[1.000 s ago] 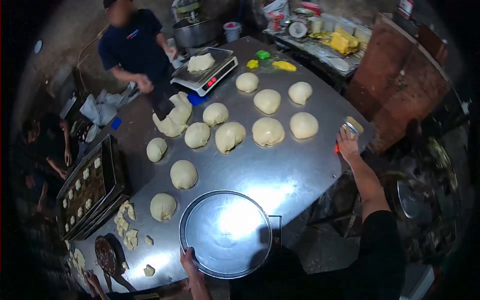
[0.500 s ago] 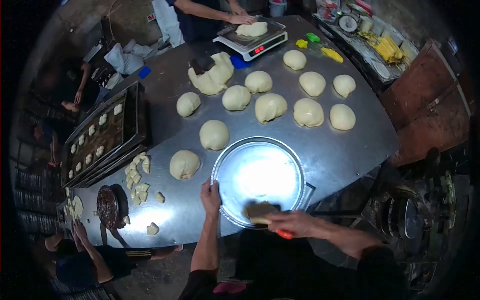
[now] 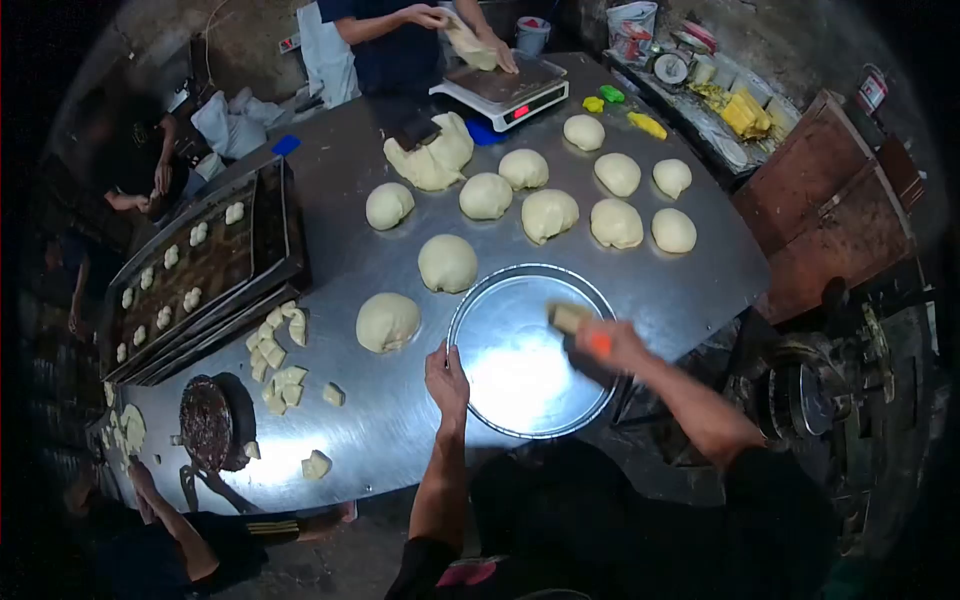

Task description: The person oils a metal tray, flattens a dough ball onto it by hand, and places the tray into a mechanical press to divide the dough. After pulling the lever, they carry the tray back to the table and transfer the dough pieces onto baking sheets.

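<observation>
A wide, shallow round metal pan lies at the table's front edge, its floor shining under the light. My left hand grips its left rim, thumb up along the side. In my right hand is a brush with a red-orange handle, its wide bristle head over the right half of the pan and smeared by motion. Just left of the pan sit two smooth dough balls, one farther back and one nearer. Several more dough balls stand behind the pan.
Across the table, a co-worker's hands hold dough over a digital scale. Stacked baking trays with small dough pieces stand at left. Nearer are cut dough pieces and a dark-filled round dish. Another person works at lower left.
My right hand has swept the brush from the pan's near edge up to its right side. The co-worker has lifted the dough off the scale. The view has shifted slightly.
</observation>
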Available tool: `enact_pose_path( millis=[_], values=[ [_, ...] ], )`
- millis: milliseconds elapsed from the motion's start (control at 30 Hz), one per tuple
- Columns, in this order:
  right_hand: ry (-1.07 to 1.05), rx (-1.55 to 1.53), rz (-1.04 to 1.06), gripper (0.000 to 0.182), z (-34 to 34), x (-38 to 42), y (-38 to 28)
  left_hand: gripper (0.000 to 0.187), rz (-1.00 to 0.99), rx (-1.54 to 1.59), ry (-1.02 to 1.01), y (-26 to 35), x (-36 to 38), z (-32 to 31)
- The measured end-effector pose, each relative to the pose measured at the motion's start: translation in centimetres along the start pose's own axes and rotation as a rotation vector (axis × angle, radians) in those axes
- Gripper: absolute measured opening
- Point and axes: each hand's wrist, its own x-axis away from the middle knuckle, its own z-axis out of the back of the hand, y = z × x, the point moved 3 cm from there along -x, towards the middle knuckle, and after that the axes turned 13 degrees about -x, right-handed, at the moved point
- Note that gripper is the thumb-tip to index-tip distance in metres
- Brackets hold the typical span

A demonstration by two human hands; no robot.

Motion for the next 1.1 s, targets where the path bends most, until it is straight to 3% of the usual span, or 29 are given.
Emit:
enact_pose_path(
  millis=[33, 100, 133, 167, 200, 233, 267, 300, 367, 433, 500, 567, 633, 700, 733, 767, 800, 867, 900, 933, 967, 1033, 1100],
  values=[
    [0.018, -0.018, -0.113, 0.024, 1.2, 0.5, -0.5, 0.031, 0.027, 0.005, 0.018, 0.2, -0.8, -0.2],
    [-0.212, -0.08, 0.286, 0.019, -1.4, 3.4, -3.0, 0.031, 0.013, 0.007, 0.02, 0.3, -1.0, 0.0],
    [-0.207, -0.18, 0.155, 0.017, -0.9, 3.5, -2.7, 0.031, -0.022, -0.009, 0.021, 0.5, -1.1, -0.1],
    [0.011, -0.113, -0.229, 0.015, 0.6, 2.7, -3.2, 0.031, -0.056, -0.03, 0.019, 0.5, -0.9, 0.0],
    [-0.092, -0.011, -0.39, 0.016, 2.9, -0.5, -2.3, 0.031, -0.057, -0.015, -0.009, 0.5, -0.9, 0.0],
    [0.279, -0.335, -0.128, 0.015, 4.6, -2.3, 4.7, 0.031, -0.104, 0.011, 0.009, 0.8, -0.7, 0.1],
    [0.596, -1.073, -0.141, 0.011, 4.2, -5.3, 4.6, 0.03, -0.122, 0.029, -0.01, 0.8, -0.5, -0.1],
    [0.779, -1.231, -0.109, 0.016, 3.5, -8.4, 5.9, 0.03, -0.137, 0.047, -0.025, 0.5, -0.3, -0.3],
    [0.715, -1.412, -0.066, 0.022, -2.1, -12.7, 5.3, 0.03, -0.118, 0.017, -0.061, -0.1, -0.2, -0.7],
    [0.183, -1.18, -0.182, 0.021, -5.8, -10.5, 0.9, 0.031, -0.115, -0.028, -0.011, -0.7, -0.6, 0.6],
    [-0.253, -0.384, -0.313, 0.02, -2.8, -5.9, -4.6, 0.031, -0.061, -0.032, -0.025, -2.0, -1.0, 2.2],
    [-0.347, -0.083, -0.304, 0.019, 0.2, -3.9, -2.6, 0.031, -0.088, -0.037, 0.016, -2.0, -1.2, 3.2],
    [-0.185, 0.093, -0.423, 0.017, 4.9, -4.1, -4.5, 0.03, -0.072, 0.035, 0.028, -1.7, -1.1, 3.0],
    [0.135, 0.37, -0.006, 0.016, 6.6, -6.6, -2.6, 0.03, -0.084, -0.045, 0.048, -2.0, -1.0, 2.8],
    [0.253, 0.303, -0.015, 0.02, 6.1, -8.1, -2.9, 0.029, -0.056, -0.016, 0.047, -1.9, -1.0, 2.7],
    [0.319, 0.378, 0.137, 0.024, 4.6, -10.2, -2.1, 0.029, -0.061, -0.017, 0.047, -1.9, -1.1, 2.5],
    [0.419, 0.251, 0.442, 0.024, 2.9, -11.6, -3.0, 0.029, -0.086, -0.056, 0.078, -2.0, -1.0, 2.6],
    [0.373, 0.147, 0.603, 0.022, -1.2, -15.4, -1.5, 0.026, -0.074, -0.098, 0.103, -2.1, -1.1, 2.4],
    [0.224, 0.075, 0.647, 0.019, -0.9, -15.1, -3.3, 0.025, -0.077, -0.078, 0.117, -2.0, -1.1, 2.6],
    [0.074, -0.07, 0.643, 0.017, -0.4, -15.0, -4.2, 0.024, 0.037, -0.091, 0.09, -2.5, -1.0, 2.3],
    [0.009, -0.131, 0.507, 0.016, 1.1, -13.9, -5.5, 0.025, -0.002, -0.105, 0.117, -2.6, -1.0, 2.4],
    [0.157, -0.226, 0.5, 0.017, 7.7, -10.2, -5.4, 0.029, -0.048, -0.22, 0.103, -0.8, -1.2, 3.4],
    [0.53, 0.093, 0.673, 0.018, 14.8, -7.4, -1.2, 0.037, 0.006, -0.399, 0.294, 0.7, -1.4, 3.6]
  ],
)
